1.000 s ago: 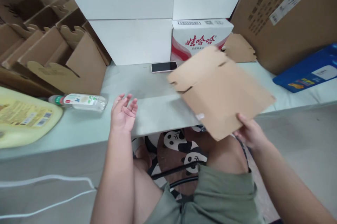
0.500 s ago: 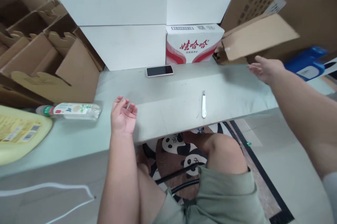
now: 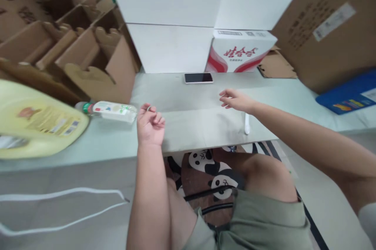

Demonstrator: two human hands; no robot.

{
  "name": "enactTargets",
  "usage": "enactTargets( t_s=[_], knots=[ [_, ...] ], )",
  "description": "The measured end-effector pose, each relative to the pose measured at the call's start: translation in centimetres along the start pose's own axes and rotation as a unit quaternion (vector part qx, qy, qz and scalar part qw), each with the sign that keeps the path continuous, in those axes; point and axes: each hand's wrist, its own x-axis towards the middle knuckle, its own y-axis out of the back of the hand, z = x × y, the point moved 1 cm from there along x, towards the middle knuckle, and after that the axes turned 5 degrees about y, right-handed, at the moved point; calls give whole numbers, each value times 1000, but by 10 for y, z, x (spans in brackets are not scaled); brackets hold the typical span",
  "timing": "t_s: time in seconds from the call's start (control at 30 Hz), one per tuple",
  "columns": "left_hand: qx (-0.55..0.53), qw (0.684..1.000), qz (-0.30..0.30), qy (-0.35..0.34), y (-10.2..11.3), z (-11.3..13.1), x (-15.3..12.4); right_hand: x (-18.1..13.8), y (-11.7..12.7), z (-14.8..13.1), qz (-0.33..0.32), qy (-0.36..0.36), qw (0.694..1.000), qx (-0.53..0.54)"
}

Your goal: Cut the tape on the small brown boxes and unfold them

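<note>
While above smooth grey tabletop [image 3: 194, 126], right hand [image 3: 236, 100] near slim white stick [image 3: 246, 124].

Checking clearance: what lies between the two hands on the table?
Nothing: bare grey table between the left hand and right hand, seen in the head view.

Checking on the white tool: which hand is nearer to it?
Right. The right hand is just beyond the white tool; the left hand lies well to its left.
</note>
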Motion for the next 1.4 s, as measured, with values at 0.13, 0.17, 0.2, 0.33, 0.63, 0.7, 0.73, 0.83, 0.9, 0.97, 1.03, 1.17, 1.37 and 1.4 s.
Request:
enactTargets(
  t_s=[0.13,0.17,0.2,0.33,0.63,0.7,0.73,0.83,0.9,0.97,1.03,1.17,1.37,1.4],
  knots=[
    [-19,999,-16,-26,17,15,-8,5,-80,-79,-103,186,968,-136],
    [-22,999,-16,-35,21,19,-9,5,-101,-101,-117,244,947,-173],
    [-24,999,-13,-42,25,22,-10,4,-121,-123,-122,297,926,-199],
    [-33,998,10,-52,35,33,-12,6,-190,-204,-119,407,880,-212],
    [-43,998,3,-44,43,41,-14,41,-220,-244,-24,388,844,-370],
    [-37,998,-3,-51,43,40,-13,43,-209,-238,-2,393,853,-344],
    [-27,998,-7,-63,43,39,-13,43,-201,-235,12,390,862,-325],
    [39,989,-30,-137,42,33,-13,38,-168,-227,63,377,887,-258],
    [91,973,-38,-207,42,27,-14,28,-138,-218,100,391,893,-199],
    [123,952,-20,-281,43,23,-15,12,-104,-199,146,433,879,-139],
    [129,929,17,-346,45,21,-14,-9,-68,-170,188,471,855,-107],
    [143,911,37,-384,45,16,-10,-65,-9,-93,309,460,831,-36],
    [222,932,-153,-242,22,-12,-8,-107,10,-6,192,349,912,-98],
    [224,932,-180,-220,18,-17,-9,-106,6,3,176,350,916,-86]
  ],
)
